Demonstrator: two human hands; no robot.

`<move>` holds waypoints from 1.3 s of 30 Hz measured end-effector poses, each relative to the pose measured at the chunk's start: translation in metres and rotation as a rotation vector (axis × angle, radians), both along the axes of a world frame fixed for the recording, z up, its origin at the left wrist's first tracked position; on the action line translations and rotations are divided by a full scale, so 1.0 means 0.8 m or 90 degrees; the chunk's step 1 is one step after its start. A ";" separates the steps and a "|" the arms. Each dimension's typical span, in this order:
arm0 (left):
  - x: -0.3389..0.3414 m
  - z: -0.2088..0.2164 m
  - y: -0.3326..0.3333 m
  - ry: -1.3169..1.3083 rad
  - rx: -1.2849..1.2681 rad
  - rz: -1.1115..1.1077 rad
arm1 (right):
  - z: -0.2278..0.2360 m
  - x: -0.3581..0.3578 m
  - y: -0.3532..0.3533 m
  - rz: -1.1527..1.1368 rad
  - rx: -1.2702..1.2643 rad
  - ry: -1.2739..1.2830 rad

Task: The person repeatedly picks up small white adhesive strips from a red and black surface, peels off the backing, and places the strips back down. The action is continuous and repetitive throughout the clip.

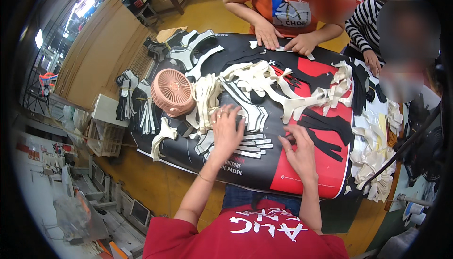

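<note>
My left hand [227,130] rests palm down, fingers apart, at the edge of a bundle of cream fabric pieces [205,98]. Beneath and beside it fans out a stack of white strips with dark edges [255,147]. Just beyond lie curved white pieces with dark edging [252,114]. My right hand [300,149] hovers at or just above the black and red table cover [311,174], its thumb apart from the curved fingers, with nothing visible in it. Black fabric strips [328,127] lie to its right, and a long cream piece [295,105] beyond it.
A pink round fan [172,92] stands left of the cream bundle. Across the table, a co-worker in orange [302,4] presses a white strip [283,49] flat; another in stripes [365,27] sits beside. Cream scraps [377,150] pile up right. A crate [104,136] stands left.
</note>
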State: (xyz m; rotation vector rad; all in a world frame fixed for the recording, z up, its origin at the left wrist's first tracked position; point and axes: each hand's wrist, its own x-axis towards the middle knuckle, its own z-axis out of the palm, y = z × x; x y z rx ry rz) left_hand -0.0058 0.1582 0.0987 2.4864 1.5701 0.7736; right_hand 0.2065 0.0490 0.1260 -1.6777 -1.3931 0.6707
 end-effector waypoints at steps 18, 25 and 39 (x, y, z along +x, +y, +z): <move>-0.012 0.092 0.043 0.148 -0.166 -0.166 | 0.017 0.025 -0.059 0.010 -0.028 -0.139; 0.010 0.126 0.039 0.262 -0.059 -0.111 | 0.022 -0.003 -0.067 0.030 0.010 -0.220; 0.070 0.150 -0.082 -0.169 -0.159 -0.321 | 0.022 0.032 -0.072 0.047 0.027 0.669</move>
